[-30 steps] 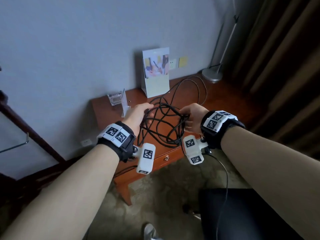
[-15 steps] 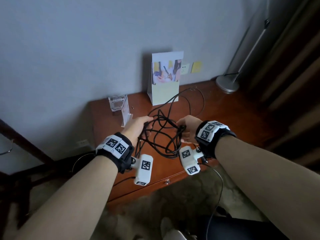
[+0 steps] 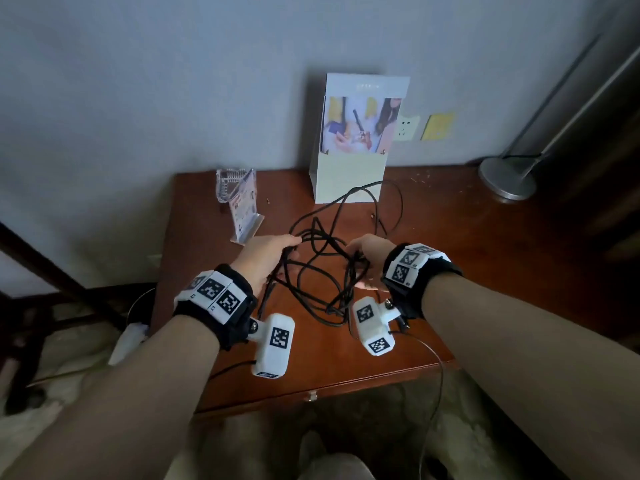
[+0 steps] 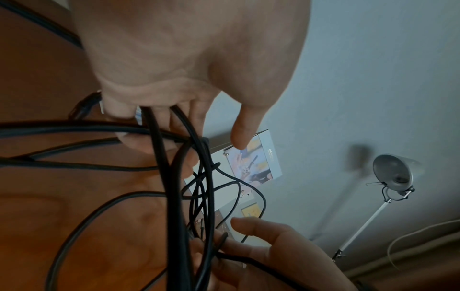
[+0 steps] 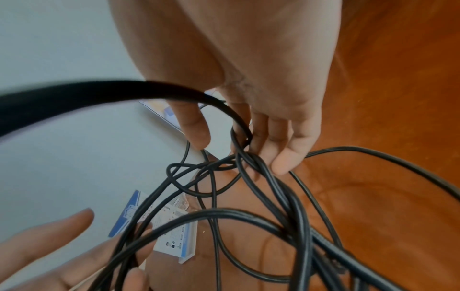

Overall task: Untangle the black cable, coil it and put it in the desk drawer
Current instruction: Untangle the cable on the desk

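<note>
Between the left hand (image 3: 265, 256) and the right hand (image 3: 367, 252), one thin, round black cable (image 3: 320, 268) hangs in tangled loops just above the glossy reddish-brown wooden desk (image 3: 450, 258). Each hand's curled fingers clutch several strands. Behind stand one pale rectangular brochure holder (image 3: 349, 174), one clear acrylic card stand (image 3: 242, 216) and one round metal lamp base (image 3: 507, 178).

The black cable (image 3: 320, 268) is now held lower, closer to the desk top (image 3: 450, 258), than a second ago, when the tangle was raised in front of the desk's edge. The left hand (image 3: 265, 256) and right hand (image 3: 367, 252) are spread slightly wider apart, so the loops between them are drawn looser. More of the desk top is seen beneath the hands.
</note>
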